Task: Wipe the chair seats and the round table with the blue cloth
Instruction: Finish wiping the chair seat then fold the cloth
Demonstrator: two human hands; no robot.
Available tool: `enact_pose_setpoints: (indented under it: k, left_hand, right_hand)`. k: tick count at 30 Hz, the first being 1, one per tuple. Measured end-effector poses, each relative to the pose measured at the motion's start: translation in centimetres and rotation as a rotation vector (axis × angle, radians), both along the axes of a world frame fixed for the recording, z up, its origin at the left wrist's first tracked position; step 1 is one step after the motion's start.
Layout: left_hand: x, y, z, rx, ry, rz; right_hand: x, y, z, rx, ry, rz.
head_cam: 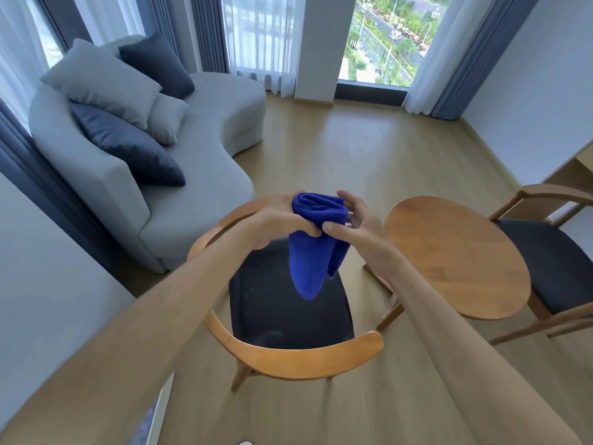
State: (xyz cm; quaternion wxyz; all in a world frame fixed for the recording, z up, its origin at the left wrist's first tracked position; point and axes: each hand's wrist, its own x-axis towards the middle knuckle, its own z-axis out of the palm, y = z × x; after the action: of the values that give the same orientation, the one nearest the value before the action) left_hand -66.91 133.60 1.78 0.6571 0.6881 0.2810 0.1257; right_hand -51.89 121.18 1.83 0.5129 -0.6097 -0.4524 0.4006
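Observation:
A blue cloth (309, 252) hangs folded between both hands, above the near chair. My left hand (282, 216) grips its upper left part, fingers curled round the fold. My right hand (351, 216) pinches the cloth's right side between thumb and fingers. Below them is the near chair's dark seat (282, 309), ringed by a curved wooden backrest (305, 358). The round wooden table (455, 255) stands to the right. Behind the table, a second chair shows its dark seat (558, 261).
A grey curved sofa (199, 175) with grey and dark blue cushions fills the left. Curtains and tall windows line the far wall. Light wooden floor (353, 149) lies between sofa, table and window. A wooden shelf edge (574, 175) sits at the far right.

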Motion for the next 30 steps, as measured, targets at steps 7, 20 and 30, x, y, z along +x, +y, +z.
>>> enact_pose_setpoints:
  k: [7, 20, 30]
  left_hand:
    - [-0.2, 2.7, -2.1, -0.216, -0.129, 0.05]
    - [2.3, 8.3, -10.5, -0.282, 0.241, 0.248]
    - [0.5, 10.5, -25.8, 0.213, 0.944, 0.391]
  right_hand:
    - [-1.3, 0.9, -3.7, -0.073, -0.103, 0.095]
    - [5.9, 7.5, -13.6, -0.205, -0.503, 0.219]
    - [6.8, 11.3, -25.8, -0.601, -0.808, 0.349]
